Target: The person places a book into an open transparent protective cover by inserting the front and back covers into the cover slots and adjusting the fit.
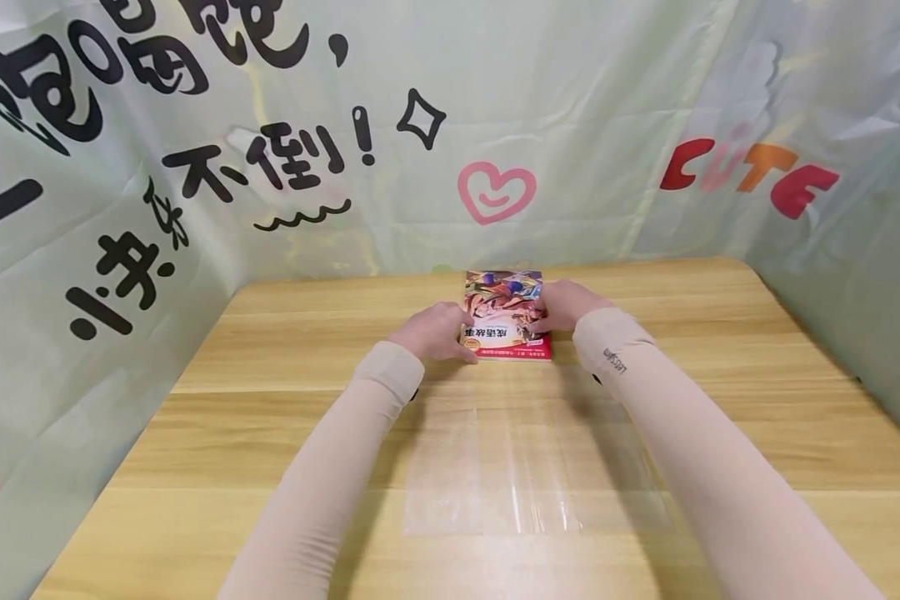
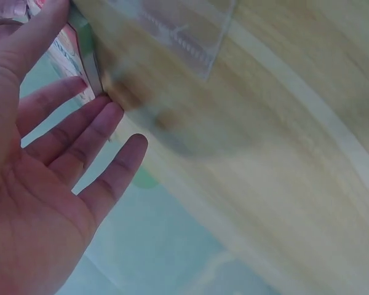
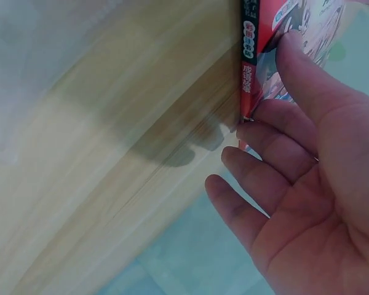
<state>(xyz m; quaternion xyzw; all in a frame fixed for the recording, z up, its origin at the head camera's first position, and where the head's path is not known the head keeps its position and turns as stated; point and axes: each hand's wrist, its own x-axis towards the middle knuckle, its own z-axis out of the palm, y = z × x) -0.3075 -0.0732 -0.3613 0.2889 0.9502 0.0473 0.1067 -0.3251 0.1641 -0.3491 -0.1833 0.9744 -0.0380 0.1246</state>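
Note:
A picture book (image 1: 506, 312) with a colourful cover and a red band lies at the far side of the table, upside down to my view. My left hand (image 1: 437, 332) holds its left edge; in the left wrist view the thumb and fingers (image 2: 86, 132) meet the book's page edge (image 2: 86, 52). On the opposite side my right hand (image 1: 570, 307) grips the spine side. In the right wrist view its thumb (image 3: 295, 52) presses on the cover and the fingers sit by the spine (image 3: 248, 67). Nearer me, a clear plastic book cover (image 1: 528, 483) lies flat.
The wooden table (image 1: 270, 450) has a rounded far right corner. Pale green cloth (image 1: 592, 125) with black writing, a pink heart and coloured letters hangs behind the table and along its sides.

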